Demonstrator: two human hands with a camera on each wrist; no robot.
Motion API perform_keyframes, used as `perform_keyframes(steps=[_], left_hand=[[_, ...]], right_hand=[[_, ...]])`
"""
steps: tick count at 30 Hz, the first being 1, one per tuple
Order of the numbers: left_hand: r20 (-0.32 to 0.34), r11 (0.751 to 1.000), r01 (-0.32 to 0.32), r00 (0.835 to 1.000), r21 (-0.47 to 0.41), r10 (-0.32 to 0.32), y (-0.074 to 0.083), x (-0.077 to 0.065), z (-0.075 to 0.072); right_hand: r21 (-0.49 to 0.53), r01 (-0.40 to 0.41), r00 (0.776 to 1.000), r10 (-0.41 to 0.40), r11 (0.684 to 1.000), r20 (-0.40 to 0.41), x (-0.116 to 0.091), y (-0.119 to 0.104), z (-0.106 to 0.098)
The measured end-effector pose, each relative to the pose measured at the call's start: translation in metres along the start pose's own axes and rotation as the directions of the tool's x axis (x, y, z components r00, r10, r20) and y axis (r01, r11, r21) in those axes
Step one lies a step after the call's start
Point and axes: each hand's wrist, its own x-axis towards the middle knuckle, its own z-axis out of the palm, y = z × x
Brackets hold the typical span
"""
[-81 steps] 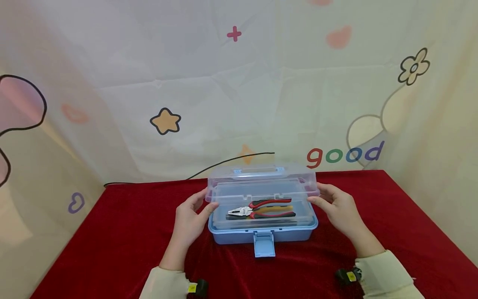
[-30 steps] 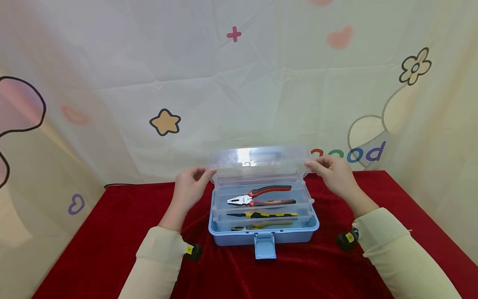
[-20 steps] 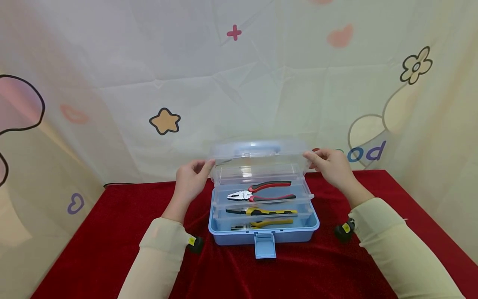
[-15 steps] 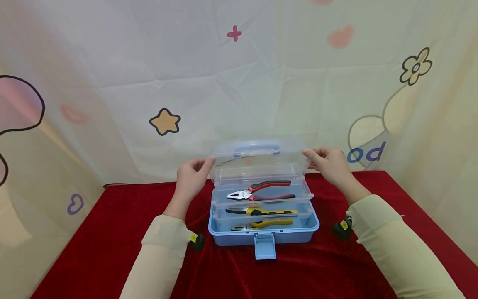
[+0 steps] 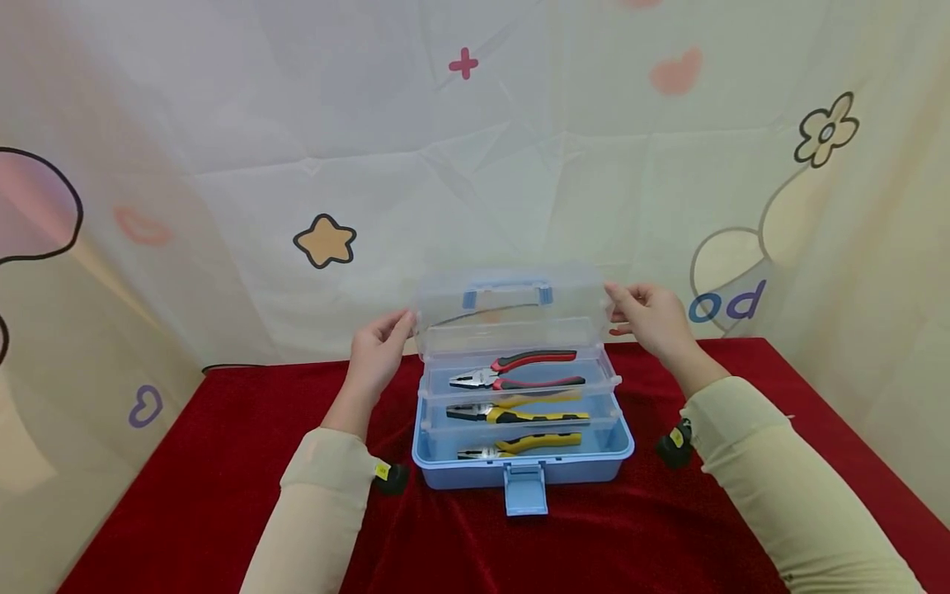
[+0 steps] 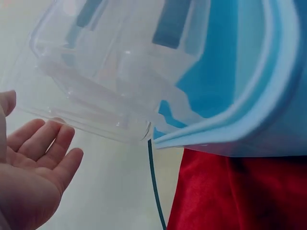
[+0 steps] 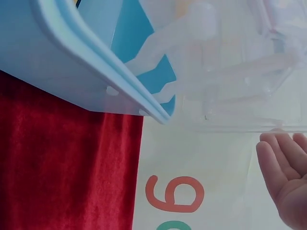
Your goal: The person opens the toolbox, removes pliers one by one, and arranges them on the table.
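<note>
A blue toolbox (image 5: 475, 476) with its clear lid (image 5: 445, 330) swung up stands on the cloth. Left hand (image 5: 374, 355) pinches the lid's left side, thumb in front and fingers behind. On the opposite side the right hand (image 5: 656, 322) holds the lid's edge between thumb and fingers; its thumb is out of sight in the right wrist view. Red-and-black pliers (image 5: 534, 358) lie in the upper clear tray (image 5: 438, 404). Below them are yellow-and-black pliers (image 5: 512, 416) in a lower tray, and another yellow-handled pair (image 5: 545, 441) at the bottom.
A red velvet cloth (image 5: 282, 429) covers the table. The front latch (image 5: 525, 492) hangs down, and a blue handle (image 5: 508, 293) sits on the lid. A printed white curtain (image 5: 401, 181) hangs close behind the box.
Both hands have raised the lid up and back from its half-raised position. The trays have risen and spread with it, bringing the lower two pairs of pliers into clear view.
</note>
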Motion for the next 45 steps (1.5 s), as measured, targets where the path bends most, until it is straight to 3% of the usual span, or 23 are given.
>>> perform_keyframes(steps=[6, 11, 19, 24, 29, 37, 45], left_hand=[[0.062, 0.999, -0.026, 0.998, -0.037, 0.028, -0.001, -0.002, 0.003], [0.093, 0.995, -0.062, 0.993, -0.080, 0.069, -0.001, -0.001, 0.004], [0.148, 0.998, -0.036, 0.988, -0.051, 0.043, -0.002, -0.002, 0.006], [0.194, 0.999, -0.034, 0.980, -0.018, 0.037, -0.004, -0.001, 0.007], [0.223, 0.999, 0.001, 0.975, -0.042, 0.008, -0.007, -0.001, 0.006], [0.231, 0.995, 0.056, 0.972, -0.079, -0.036, -0.017, 0.002, 0.008], [0.228, 0.994, 0.059, 0.973, -0.089, -0.038, -0.028, 0.005, 0.011]], right_hand=[[0.042, 0.015, 1.000, -0.013, 0.999, -0.027, 0.001, 0.002, 0.001], [0.079, 0.029, 0.999, -0.030, 0.996, 0.015, 0.000, 0.005, 0.002], [0.108, 0.007, 0.995, -0.017, 0.994, 0.096, -0.003, 0.010, 0.003], [0.118, 0.017, 0.985, -0.037, 0.993, 0.169, -0.003, 0.016, 0.004], [0.139, 0.026, 0.970, -0.059, 0.990, 0.236, -0.001, 0.022, 0.006], [0.159, 0.000, 0.956, -0.047, 0.987, 0.288, 0.004, 0.029, 0.013], [0.165, 0.000, 0.939, -0.057, 0.986, 0.340, 0.004, 0.037, 0.019]])
